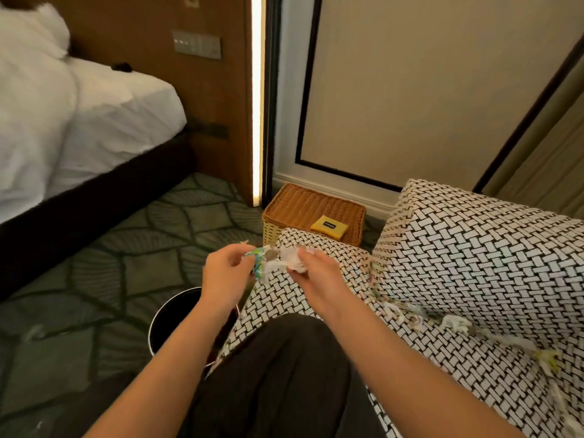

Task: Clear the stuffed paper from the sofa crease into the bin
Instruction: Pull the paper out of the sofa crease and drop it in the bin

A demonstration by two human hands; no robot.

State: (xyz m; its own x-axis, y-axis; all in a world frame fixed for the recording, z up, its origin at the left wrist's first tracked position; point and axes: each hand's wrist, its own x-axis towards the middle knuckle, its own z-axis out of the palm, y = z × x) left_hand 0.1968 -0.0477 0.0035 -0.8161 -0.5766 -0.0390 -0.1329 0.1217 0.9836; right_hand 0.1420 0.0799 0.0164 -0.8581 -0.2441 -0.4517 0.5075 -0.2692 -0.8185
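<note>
- Both hands, left hand (225, 270) and right hand (316, 273), pinch one paper wad (278, 260), stretched sideways between them.
- More paper scraps (455, 324) line the sofa (467, 248) crease, running diagonally.
- The bin (172, 314) stands below.

Crumpled paper (297, 260) — woven-look cloth sofa (458, 263), wicker basket (303, 207).

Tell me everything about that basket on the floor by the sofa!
The wicker basket is a low, box-shaped thing woven from brown cane, paler and yellowish at its near corner. It stands upright on the patterned carpet, close to the white skirting board, just beyond the sofa seat's end, which hides its near edge. A small flat yellow packet with a dark label lies on its woven surface. No hand touches it.
</note>
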